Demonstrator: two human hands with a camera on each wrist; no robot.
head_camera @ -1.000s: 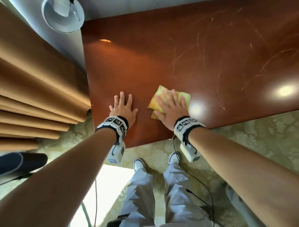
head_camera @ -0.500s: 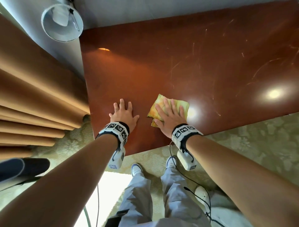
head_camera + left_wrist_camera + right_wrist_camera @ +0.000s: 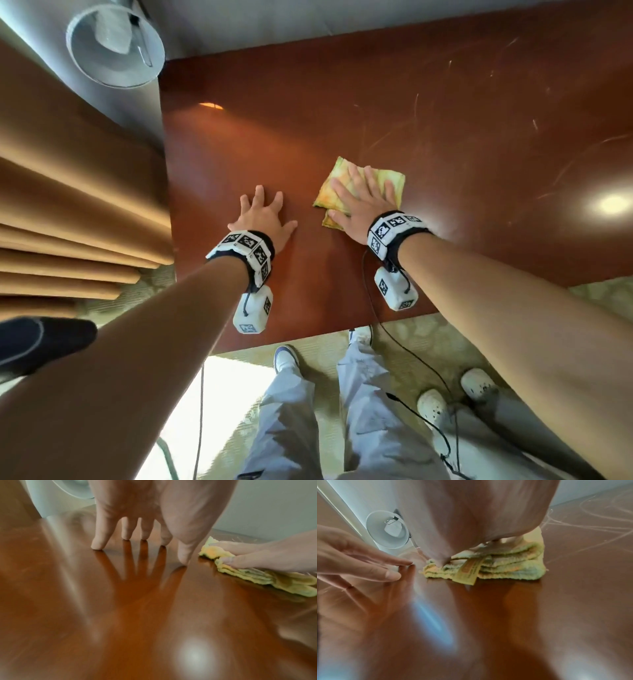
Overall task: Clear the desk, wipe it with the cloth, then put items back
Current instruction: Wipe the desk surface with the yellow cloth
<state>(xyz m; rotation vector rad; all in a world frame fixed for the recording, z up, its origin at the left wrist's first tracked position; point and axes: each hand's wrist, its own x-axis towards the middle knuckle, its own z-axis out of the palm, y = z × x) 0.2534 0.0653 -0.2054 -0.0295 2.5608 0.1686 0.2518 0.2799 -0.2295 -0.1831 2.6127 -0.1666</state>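
Note:
A folded yellow-green cloth (image 3: pixel 393 179) (image 3: pixel 257 574) (image 3: pixel 508 566) lies on the glossy red-brown desk (image 3: pixel 445 120), left of its middle. My right hand (image 3: pixel 363 202) presses flat on the cloth with straight, spread fingers (image 3: pixel 240 559). My left hand (image 3: pixel 262 216) rests open on the bare desk top to the left of the cloth, fingertips (image 3: pixel 97 546) touching the wood. A short gap lies between its thumb and the cloth. A label (image 3: pixel 469 572) hangs from the cloth's near fold.
A round white lamp shade (image 3: pixel 114 44) (image 3: pixel 387 530) stands off the desk's far left corner by a pale wall. Tan curtain folds (image 3: pixel 68 205) hang along the left. The desk's near edge (image 3: pixel 325 337) lies just behind my wrists, with my legs and another person's shoes (image 3: pixel 433 402) on patterned carpet below.
My right hand has slid the cloth away from the near edge and a little rightward. The left hand has moved further onto the desk alongside it.

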